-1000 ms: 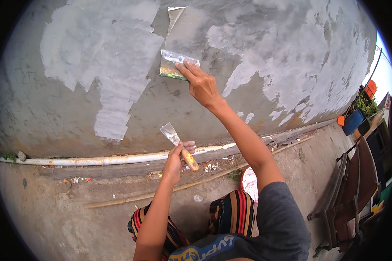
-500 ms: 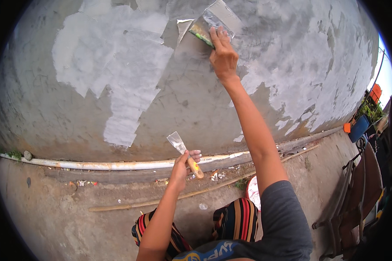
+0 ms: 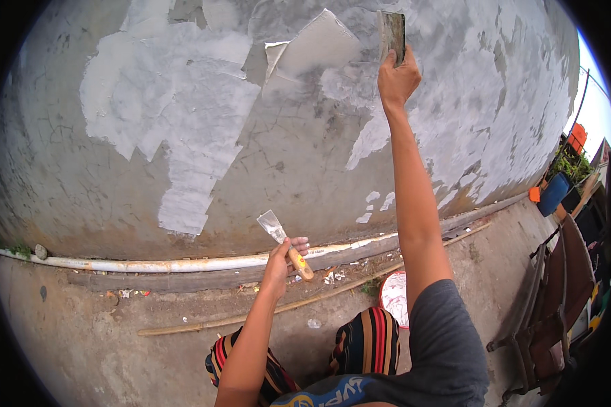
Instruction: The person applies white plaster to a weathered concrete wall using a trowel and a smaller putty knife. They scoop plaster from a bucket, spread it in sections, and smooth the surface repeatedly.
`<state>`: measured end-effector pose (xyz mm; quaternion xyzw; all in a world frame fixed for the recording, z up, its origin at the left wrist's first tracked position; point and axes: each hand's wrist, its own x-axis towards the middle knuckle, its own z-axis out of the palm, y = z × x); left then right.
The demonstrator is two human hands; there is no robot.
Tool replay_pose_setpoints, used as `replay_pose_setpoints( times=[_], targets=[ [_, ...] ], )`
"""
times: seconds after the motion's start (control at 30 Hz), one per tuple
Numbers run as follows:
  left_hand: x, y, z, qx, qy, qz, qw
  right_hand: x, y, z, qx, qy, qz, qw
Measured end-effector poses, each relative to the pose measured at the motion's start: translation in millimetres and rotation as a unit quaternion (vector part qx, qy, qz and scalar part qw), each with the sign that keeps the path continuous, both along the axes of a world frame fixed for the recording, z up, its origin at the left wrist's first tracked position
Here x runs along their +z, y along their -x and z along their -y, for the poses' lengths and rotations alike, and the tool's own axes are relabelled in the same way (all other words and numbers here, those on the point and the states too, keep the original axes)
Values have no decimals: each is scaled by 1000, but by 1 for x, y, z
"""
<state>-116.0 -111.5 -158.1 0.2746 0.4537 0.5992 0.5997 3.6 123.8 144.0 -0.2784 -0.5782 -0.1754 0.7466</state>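
Observation:
High against the grey wall (image 3: 299,163), my right hand (image 3: 398,83) grips a flat, wide filling blade (image 3: 392,35), turned nearly edge-on. To its left a fresh patch of pale putty (image 3: 322,44) shows on the wall, with a raised ridge along its left side. Lower down, my left hand (image 3: 278,264) holds a putty knife (image 3: 285,244) by its wooden handle, the whitish metal blade pointing up and left. Its fingers are partly stretched behind the handle. Larger white putty areas (image 3: 170,88) cover the wall on both sides.
A white pipe (image 3: 149,263) runs along the wall's foot, and a bamboo pole (image 3: 217,322) lies on the concrete ground. A red-rimmed bucket of white putty (image 3: 395,298) stands beside my right knee. A brown folding chair (image 3: 557,292) and a blue container (image 3: 555,193) are at right.
My right hand has swung right, and the wide blade has turned from lying broadly over the wall to nearly upright, uncovering the putty patch. My left hand has barely moved.

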Motion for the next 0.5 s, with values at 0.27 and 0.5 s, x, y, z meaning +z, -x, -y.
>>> replay_pose_setpoints(
  times=[0.27,0.5],
  targets=[
    [1,9,6,-13,-10,13,1000,-23,49,2,-26,30,-53,998],
    [3,21,11,9,-16,34,999,-18,117,38,-7,13,17,1000]
  ],
)
